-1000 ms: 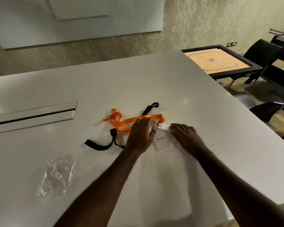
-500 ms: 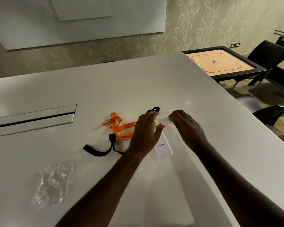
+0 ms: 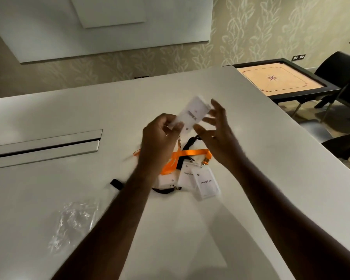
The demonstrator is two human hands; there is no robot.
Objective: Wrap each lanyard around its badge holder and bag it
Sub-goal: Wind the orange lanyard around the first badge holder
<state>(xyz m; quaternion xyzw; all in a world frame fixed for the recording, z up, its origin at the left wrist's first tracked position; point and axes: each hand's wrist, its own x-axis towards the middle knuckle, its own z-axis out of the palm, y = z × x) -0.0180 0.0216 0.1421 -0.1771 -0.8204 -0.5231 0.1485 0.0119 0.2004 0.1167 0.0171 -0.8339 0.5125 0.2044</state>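
Above the white table (image 3: 251,158), the left hand (image 3: 160,138) pinched a raised badge holder (image 3: 192,115), blurred so that its print could not be read, while the right hand (image 3: 216,132) hovered just beside it with fingers spread, holding nothing. Below them lay an orange lanyard (image 3: 194,153) and a black lanyard (image 3: 190,143), partly hidden by the left forearm, touching three overlapping badge holders (image 3: 206,183). Crumpled clear bags (image 3: 73,221) sat near the left edge, hard to make out.
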